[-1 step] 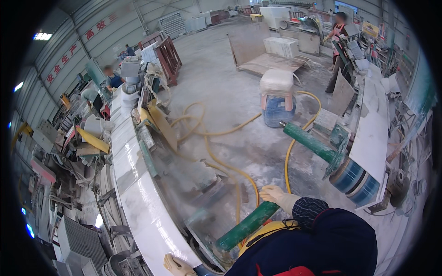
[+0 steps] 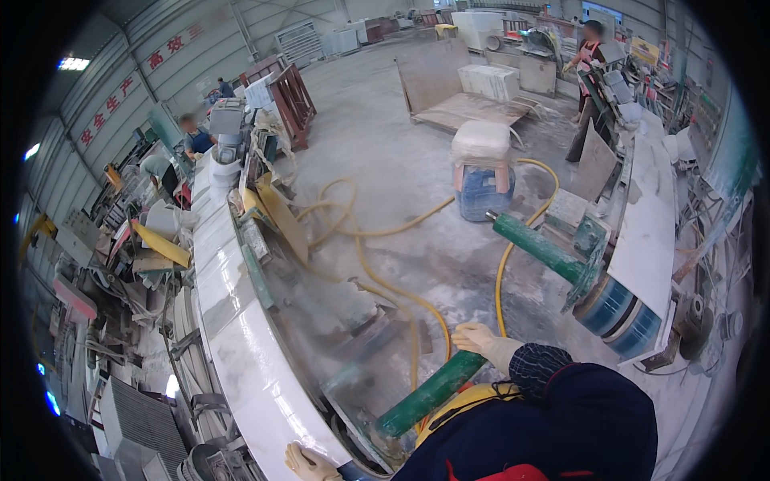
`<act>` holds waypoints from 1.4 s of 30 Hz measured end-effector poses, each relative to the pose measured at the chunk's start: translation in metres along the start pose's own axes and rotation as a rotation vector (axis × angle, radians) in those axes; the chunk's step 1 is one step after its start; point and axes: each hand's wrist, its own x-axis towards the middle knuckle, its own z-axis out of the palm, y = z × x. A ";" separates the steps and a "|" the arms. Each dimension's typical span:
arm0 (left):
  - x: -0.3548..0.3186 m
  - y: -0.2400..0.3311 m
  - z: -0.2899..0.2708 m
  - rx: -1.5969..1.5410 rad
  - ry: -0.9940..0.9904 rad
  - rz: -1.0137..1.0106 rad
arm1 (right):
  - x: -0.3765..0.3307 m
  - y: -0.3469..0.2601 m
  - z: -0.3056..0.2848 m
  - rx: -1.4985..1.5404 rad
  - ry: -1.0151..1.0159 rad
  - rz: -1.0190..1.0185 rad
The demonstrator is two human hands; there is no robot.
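My left hand (image 2: 311, 462), in a cream glove, lies with its fingers stretched out on the edge of a long white stone slab (image 2: 277, 401) at the lower left. My right hand (image 2: 475, 337), also gloved, rests over the upper end of a green roller (image 2: 433, 393). Its fingers look extended, not wrapped round the roller. The roller slants across in front of my body, with yellow cloth (image 2: 473, 394) beside it. Behind the left slab edge, a blue drum end (image 2: 357, 473) shows in part.
Yellow hose (image 2: 439, 309) loops over the dusty floor. A wrapped stool (image 2: 481, 144) stands on a blue container (image 2: 485, 192). At right, another green roller (image 2: 533, 248) juts out beside a slab-topped conveyor (image 2: 646, 232). One person (image 2: 589, 72) stands far right; others work far left.
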 end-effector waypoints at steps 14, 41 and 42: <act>-0.012 -0.003 0.003 -0.110 -0.080 -0.112 | -0.023 -0.006 0.014 -0.186 0.000 -0.094; -0.031 -0.011 -0.002 -0.068 -0.090 -0.158 | -0.027 -0.008 0.010 -0.120 0.011 -0.128; -0.031 -0.011 -0.003 -0.067 -0.096 -0.160 | -0.026 -0.008 0.007 -0.091 -0.048 -0.122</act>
